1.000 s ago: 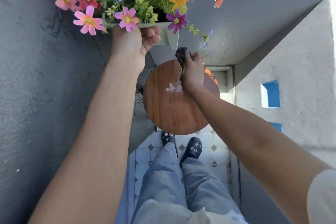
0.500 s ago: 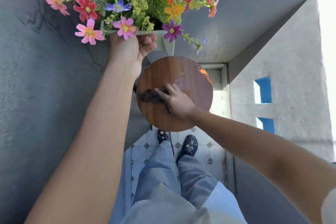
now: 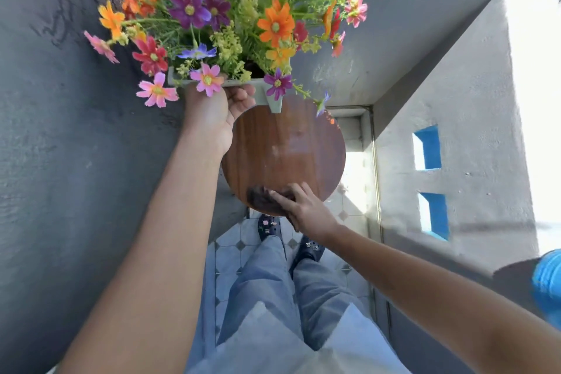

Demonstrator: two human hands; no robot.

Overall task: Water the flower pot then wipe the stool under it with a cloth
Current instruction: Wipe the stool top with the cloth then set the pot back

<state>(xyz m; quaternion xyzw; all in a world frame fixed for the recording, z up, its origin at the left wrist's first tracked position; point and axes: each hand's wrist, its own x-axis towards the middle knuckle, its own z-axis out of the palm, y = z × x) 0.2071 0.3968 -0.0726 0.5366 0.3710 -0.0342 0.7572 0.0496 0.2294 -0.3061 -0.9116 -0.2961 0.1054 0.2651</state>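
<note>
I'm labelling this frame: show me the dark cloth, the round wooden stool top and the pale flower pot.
dark cloth (image 3: pixel 258 197), head view, exposed left end.
round wooden stool top (image 3: pixel 285 155), head view, bare centre.
pale flower pot (image 3: pixel 268 97), head view, rim corner.

We see a round stool seat (image 3: pixel 285 155) of reddish-brown wood, its grain running lengthwise under a glossy, reflective finish. The dark cloth (image 3: pixel 261 198) on it looks soft and fuzzy, though blur hides its weave. The grey-green flower pot (image 3: pixel 268 97) seems matt plastic. The walls (image 3: pixel 76 161) are rough grey plaster, and the floor tiles (image 3: pixel 233 252) are smooth.
</note>
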